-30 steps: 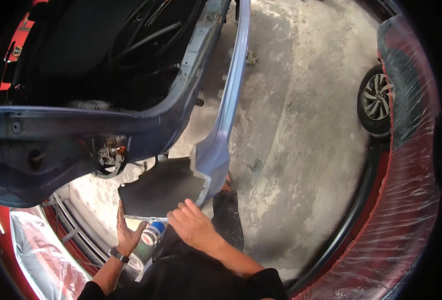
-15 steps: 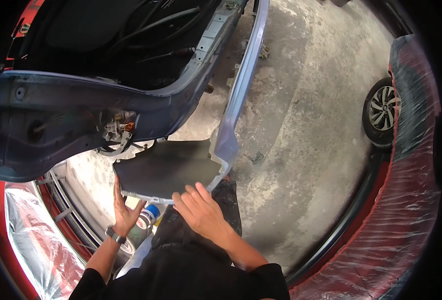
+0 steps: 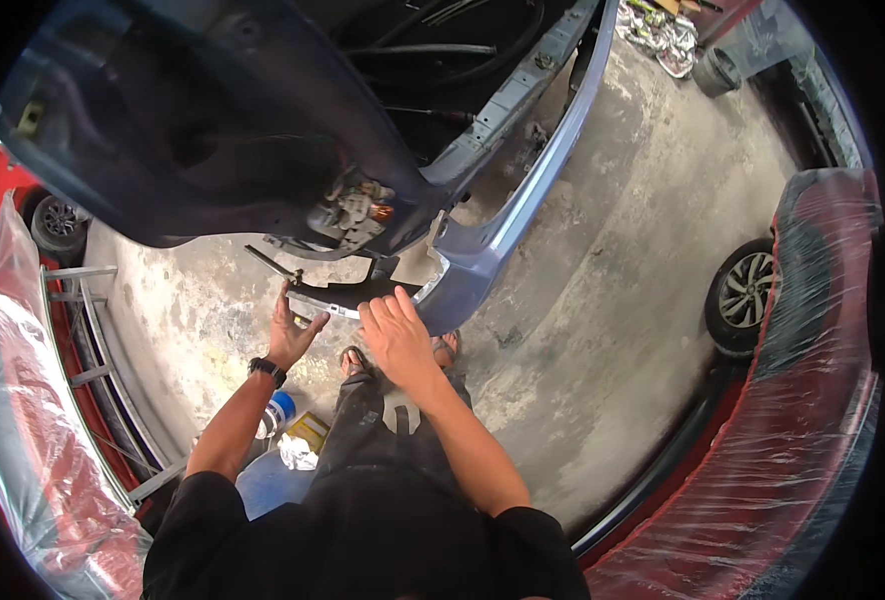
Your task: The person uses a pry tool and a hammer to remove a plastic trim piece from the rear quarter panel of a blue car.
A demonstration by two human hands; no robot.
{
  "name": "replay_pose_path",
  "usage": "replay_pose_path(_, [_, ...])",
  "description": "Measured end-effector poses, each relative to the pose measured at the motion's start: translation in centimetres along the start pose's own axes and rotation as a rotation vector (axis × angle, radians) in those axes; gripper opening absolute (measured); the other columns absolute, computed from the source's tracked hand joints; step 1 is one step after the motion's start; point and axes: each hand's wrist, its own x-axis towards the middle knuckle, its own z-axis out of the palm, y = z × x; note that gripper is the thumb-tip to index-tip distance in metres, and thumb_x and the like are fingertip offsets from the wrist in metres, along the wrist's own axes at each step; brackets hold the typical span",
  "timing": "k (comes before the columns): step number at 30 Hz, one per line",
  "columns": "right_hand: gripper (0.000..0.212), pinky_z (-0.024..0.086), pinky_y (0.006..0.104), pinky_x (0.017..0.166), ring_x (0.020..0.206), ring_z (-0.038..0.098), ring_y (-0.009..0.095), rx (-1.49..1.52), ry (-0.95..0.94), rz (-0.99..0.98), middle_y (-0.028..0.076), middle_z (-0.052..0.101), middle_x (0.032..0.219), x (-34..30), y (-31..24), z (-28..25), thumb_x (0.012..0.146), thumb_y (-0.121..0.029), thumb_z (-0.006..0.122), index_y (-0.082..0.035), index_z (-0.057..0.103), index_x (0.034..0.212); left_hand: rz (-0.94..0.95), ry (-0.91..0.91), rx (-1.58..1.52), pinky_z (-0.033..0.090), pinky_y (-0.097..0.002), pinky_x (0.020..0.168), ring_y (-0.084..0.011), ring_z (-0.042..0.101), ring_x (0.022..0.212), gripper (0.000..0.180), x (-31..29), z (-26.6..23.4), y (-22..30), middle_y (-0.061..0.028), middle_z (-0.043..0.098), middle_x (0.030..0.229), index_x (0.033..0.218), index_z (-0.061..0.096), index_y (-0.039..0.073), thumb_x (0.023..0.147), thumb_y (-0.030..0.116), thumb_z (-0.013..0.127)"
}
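Note:
A blue-purple car bumper [image 3: 493, 240] runs from the far end of the car body down to my hands, its near end curving in front of me. My right hand [image 3: 395, 335] is closed over the bumper's pale upper edge, fingers bent across it. My left hand [image 3: 291, 335] grips the bumper's end corner, thumb apart from the raised fingers; part of its grip is hidden. Just beyond stands the dark blue car body [image 3: 223, 140], its light opening showing loose wiring and a connector cluster [image 3: 355, 210]. The bumper's near end is apart from the body.
A blue-lidded can [image 3: 279, 408], a yellowish box [image 3: 309, 430] and crumpled white paper [image 3: 298, 453] are by my left leg. A metal frame [image 3: 93, 375] and plastic-covered red panels stand left. At right is a red car under plastic sheeting [image 3: 733, 450]. A bucket [image 3: 718, 72] stands far right.
The bumper's near end has tilted, so its dark inner face shows much less. Both hands remain on its edge. My view has shifted, showing my feet and more floor.

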Motion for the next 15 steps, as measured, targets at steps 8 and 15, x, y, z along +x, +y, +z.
replay_pose_path(8, [0.039, 0.034, 0.0479, 0.116, 0.109, 0.058, 0.030, -0.132, -0.114, 0.036, 0.013, 0.062, 0.105, 3.6, -0.2, 5.2, 0.081, -0.023, 0.075, 0.000, 0.064, 0.111, 0.006, -0.002, 0.090, 0.038, -0.0443, 0.116, -0.0419, 0.044, 0.140, 0.117, 4.2, 1.9, -7.0, -0.0309, 0.044, 0.149, 0.154, 0.024, -0.006, 0.072, 0.048, 0.090])
replay_pose_path(15, [0.043, 0.033, 0.0477, 0.116, 0.115, 0.057, 0.030, -0.259, -0.273, 0.129, 0.013, 0.062, 0.110, 5.7, -1.3, 6.6, 0.083, -0.024, 0.076, -0.001, 0.064, 0.116, 0.019, 0.022, -0.022, 0.038, -0.0450, 0.116, -0.0429, 0.043, 0.141, 0.126, 7.2, 2.5, -8.0, -0.0326, 0.041, 0.151, 0.155, 0.022, -0.006, 0.068, 0.054, 0.090])
